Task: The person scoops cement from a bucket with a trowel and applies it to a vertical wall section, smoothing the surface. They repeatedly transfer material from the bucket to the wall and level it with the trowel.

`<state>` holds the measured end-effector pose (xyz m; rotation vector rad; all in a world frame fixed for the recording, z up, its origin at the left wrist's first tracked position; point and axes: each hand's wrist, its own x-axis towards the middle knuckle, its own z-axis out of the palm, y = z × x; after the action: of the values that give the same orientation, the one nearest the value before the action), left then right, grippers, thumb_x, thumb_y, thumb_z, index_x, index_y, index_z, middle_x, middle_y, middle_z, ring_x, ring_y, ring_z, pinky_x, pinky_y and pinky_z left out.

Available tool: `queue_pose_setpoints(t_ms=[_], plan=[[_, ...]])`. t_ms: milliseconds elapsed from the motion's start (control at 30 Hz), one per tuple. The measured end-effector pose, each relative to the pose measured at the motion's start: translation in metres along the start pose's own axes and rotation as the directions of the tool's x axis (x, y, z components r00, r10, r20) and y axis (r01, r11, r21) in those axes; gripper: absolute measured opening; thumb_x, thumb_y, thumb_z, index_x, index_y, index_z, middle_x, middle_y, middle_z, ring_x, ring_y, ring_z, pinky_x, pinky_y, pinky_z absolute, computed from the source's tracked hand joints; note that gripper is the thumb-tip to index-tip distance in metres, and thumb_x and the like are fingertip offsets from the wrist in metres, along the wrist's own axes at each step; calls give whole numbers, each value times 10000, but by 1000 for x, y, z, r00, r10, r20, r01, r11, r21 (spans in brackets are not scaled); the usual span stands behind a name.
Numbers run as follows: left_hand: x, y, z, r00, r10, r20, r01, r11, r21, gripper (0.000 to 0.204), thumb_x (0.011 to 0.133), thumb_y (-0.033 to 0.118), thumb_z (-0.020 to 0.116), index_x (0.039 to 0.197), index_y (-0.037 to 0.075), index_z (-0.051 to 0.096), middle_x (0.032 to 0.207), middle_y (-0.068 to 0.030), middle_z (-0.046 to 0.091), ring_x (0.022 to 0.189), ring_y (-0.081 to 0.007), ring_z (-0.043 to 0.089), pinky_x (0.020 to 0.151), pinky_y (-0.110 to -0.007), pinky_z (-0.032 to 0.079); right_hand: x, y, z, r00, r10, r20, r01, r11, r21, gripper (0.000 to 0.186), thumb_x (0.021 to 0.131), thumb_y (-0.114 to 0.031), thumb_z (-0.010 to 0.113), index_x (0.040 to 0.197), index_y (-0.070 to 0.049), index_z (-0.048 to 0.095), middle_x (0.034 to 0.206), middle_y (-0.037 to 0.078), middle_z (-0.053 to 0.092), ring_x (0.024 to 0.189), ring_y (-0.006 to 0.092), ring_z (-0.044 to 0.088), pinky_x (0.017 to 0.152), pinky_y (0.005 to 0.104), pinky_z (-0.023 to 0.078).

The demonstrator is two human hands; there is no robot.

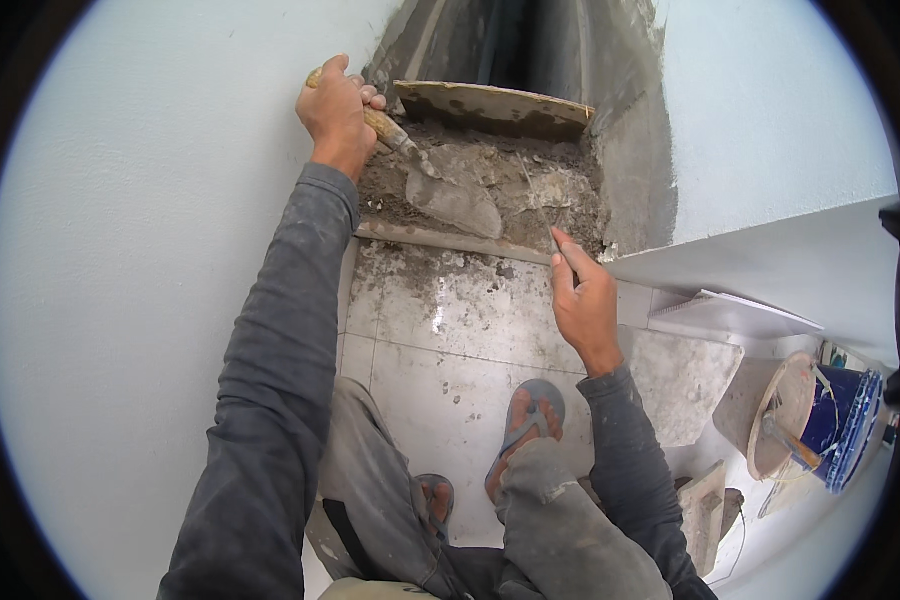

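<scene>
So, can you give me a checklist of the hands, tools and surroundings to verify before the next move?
1. Left hand gripping the trowel: ok, closed round its wooden handle.
2. Right hand holding the thin tool: ok.
3. Trowel blade pressing on the rough grey-brown material: cannot tell.
4. Upright panel behind it firmly fixed: cannot tell.
5. Tiled floor clean: not ok, specks and smears.

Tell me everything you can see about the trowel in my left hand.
The trowel has a worn, yellowish-brown handle that looks wooden, a grey metal-looking collar, a bent neck and a broad, rounded blade caked in grey. It slants from upper left to lower right, handle end gripped in your left hand. The blade lies over the rough, dark mortar-like material in the wall opening; how firmly it presses there is unclear.
</scene>
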<state>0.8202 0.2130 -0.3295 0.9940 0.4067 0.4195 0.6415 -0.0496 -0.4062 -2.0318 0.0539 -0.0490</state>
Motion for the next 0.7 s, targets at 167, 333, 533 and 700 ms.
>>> queue_pose_setpoints(t_ms=[167,333,533,700], plan=[[1,-7,-1,998,30,-61,-31,1000,-3,152,997,102,561,1057,12,454,760,-55,444,564,-140,414,505,-319,391,-17,-13,-10,950,-298,93,311,934,-179,347,910,-49,661,1252,-83,705,794,112,578,660,267,580,588,397,467],[3,-11,1,992,65,-104,-66,998,-6,254,956,105,596,1073,-26,412,725,-98,488,525,-167,470,465,-335,432,-17,-10,-14,931,-313,190,351,909,-225,347,899,-35,668,1237,-99,716,801,103,565,665,266,574,602,388,467],[-11,-22,17,990,58,-125,-59,998,-4,256,965,106,575,1096,-37,409,719,-84,483,520,-152,461,453,-327,437,5,-16,-2,890,-357,285,429,867,-252,345,891,-10,673,1227,-79,714,799,105,567,696,264,573,642,366,471],[-8,-22,17,1000,4,-10,-5,986,-165,175,966,123,554,1001,15,421,699,-42,445,515,-152,431,490,-351,440,10,-27,3,859,-435,269,488,855,-175,334,897,-8,664,1223,-67,707,804,103,585,706,250,584,640,359,470]])
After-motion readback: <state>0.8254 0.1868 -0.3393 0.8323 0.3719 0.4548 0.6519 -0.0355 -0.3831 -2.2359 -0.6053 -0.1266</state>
